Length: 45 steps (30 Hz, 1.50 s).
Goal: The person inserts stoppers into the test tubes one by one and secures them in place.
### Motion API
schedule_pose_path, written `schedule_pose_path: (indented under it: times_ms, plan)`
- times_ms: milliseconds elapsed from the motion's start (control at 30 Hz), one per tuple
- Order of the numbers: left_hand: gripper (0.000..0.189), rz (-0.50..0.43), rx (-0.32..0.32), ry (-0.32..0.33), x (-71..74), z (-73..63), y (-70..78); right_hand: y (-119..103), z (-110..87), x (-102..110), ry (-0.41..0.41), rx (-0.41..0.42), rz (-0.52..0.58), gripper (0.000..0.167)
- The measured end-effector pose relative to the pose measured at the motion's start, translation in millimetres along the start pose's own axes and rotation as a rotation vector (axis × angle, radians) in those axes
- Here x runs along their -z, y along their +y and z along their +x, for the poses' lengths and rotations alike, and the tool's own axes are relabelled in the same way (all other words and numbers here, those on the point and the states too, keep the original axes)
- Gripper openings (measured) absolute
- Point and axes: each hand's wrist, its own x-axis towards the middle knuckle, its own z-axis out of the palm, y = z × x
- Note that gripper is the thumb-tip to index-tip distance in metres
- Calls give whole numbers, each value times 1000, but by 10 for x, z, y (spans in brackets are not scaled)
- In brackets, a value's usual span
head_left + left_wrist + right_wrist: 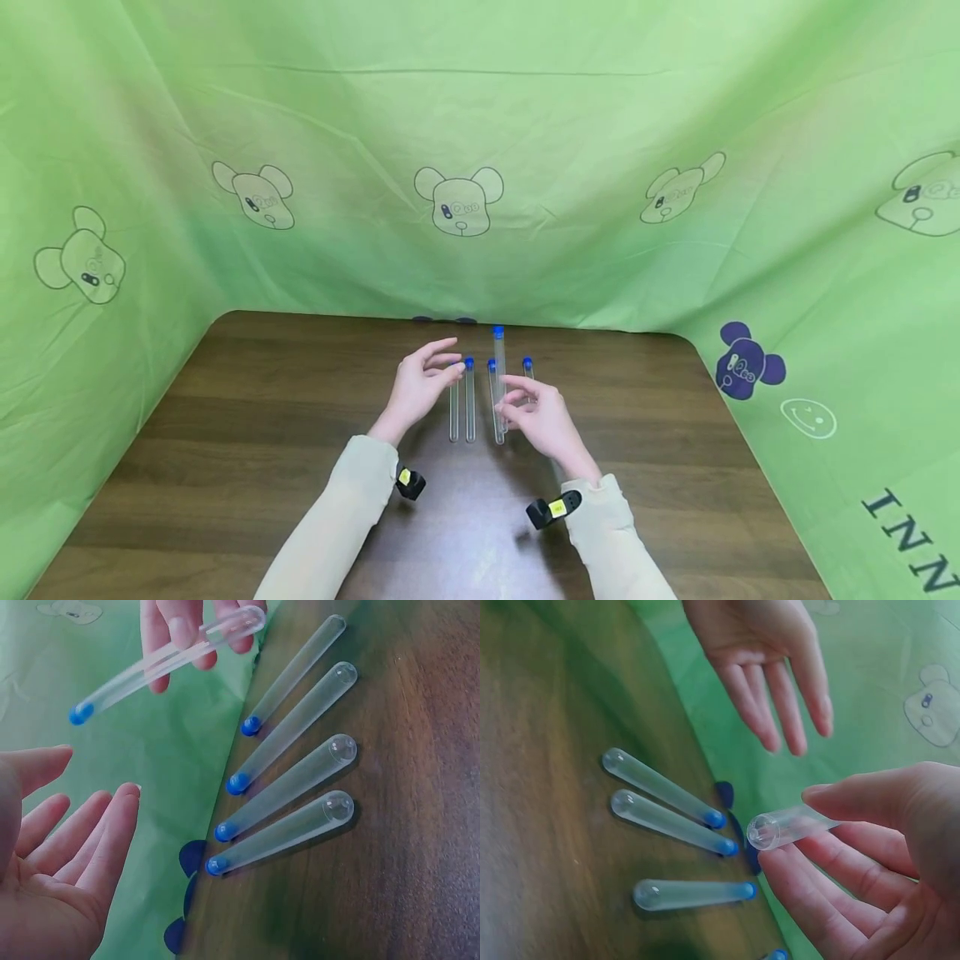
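Note:
My right hand (546, 423) pinches a clear test tube (500, 354) near its rounded end, between thumb and fingers. The tube is raised above the table, its blue cap (82, 713) pointing away toward the back. My left hand (418, 385) holds nothing; its fingers are relaxed and spread, a short way left of that cap. In the left wrist view, several more blue-capped test tubes (296, 724) lie side by side on the table, caps toward the back edge. One lying tube (694, 894) sits near the right hand in the right wrist view.
The brown wooden table (262, 467) ends at a green cloth backdrop (465, 275) behind and at both sides, printed with bear-like heads. Dark wrist cameras (409, 483) are strapped at both pale sleeves.

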Motion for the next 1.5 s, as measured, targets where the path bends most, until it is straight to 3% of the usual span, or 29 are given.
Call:
schedule_pose_path:
  times_ms: [400,1000,1100,1300,1500]
  plan:
    - [44,171,3,35,121,-94,-14,34,12,216,48,-63,4,46]
    - [45,222,22,46,288,-125,-6,154,21,589,104,-158,-53,45]
    - [45,228,24,43,319,-119,-11,310,50,680,120,-169,-86,45]
    - [46,257,28,56,379,-126,-32,396,28,803,111,-218,-197,44]
    - [46,274,22,59,426,-126,-34,445,-5,839,78,-261,-241,44]
